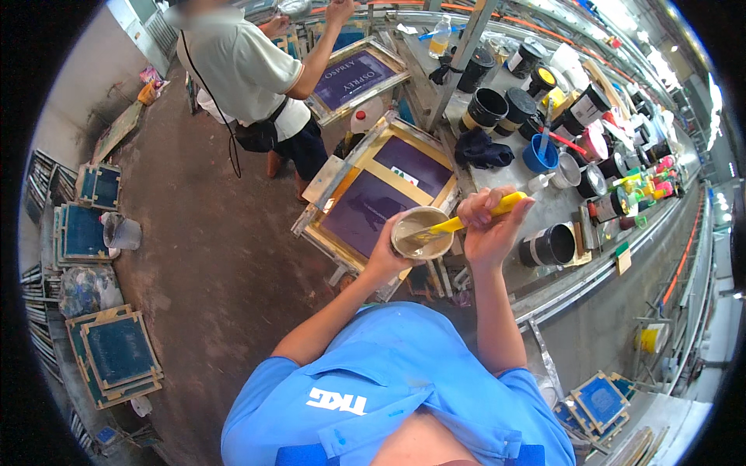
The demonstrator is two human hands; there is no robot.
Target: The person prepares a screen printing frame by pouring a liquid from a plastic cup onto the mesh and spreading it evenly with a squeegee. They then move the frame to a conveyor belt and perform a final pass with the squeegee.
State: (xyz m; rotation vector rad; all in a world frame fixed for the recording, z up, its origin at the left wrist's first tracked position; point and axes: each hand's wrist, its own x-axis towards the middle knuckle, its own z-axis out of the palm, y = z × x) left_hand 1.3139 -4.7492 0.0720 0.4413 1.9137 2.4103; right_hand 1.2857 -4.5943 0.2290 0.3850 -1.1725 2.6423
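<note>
My left hand [386, 250] is closed around a cup of beige paste [422, 242] in the middle of the head view. Just right of it my right hand [488, 221] grips a yellow-handled spatula [458, 221], whose blade dips into the paste. Beneath the cup lies a screen frame [365, 202] with purple mesh and tape strips. A black tub [546, 246] stands to the right of my right hand, on the crowded metal bench [501, 186].
A co-worker [256, 78] stands at upper left beside another purple screen [353, 76]. Inks, tubs and a blue bucket [540, 154] crowd the bench. Screen frames [116, 349] and a white bucket [124, 233] line the left wall. A metal post [458, 70] rises from the bench.
</note>
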